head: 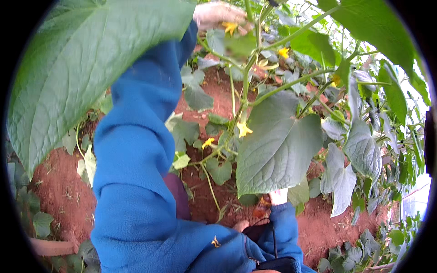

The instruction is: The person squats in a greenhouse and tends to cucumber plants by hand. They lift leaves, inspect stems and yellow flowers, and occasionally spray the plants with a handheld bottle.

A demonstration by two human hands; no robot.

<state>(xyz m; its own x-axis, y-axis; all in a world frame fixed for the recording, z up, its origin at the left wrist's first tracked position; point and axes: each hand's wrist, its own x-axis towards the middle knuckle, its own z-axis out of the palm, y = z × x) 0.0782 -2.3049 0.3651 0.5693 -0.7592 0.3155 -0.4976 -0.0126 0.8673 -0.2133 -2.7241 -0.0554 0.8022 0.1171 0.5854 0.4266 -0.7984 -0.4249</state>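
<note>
My left hand (220,15) is raised to the top of the view, beside the main stem (258,32) of a cucumber-like vine. It is blurred, its fingers are partly hidden, and its grip does not show clearly. A yellow flower (230,28) is close to its fingers. Lower down, a broad green leaf (281,146) covers most of my right hand (279,196); only a small part near the cuff shows. Just left of that wrist is an orange-red object (262,206), too obscured to identify. Both arms wear blue fleece sleeves (136,153).
A large leaf (102,61) hangs close to the camera at upper left. Side stems (290,88) with more yellow flowers (244,129) cross the middle. Reddish soil (61,191) lies below, and dense vines (362,146) stand on the right.
</note>
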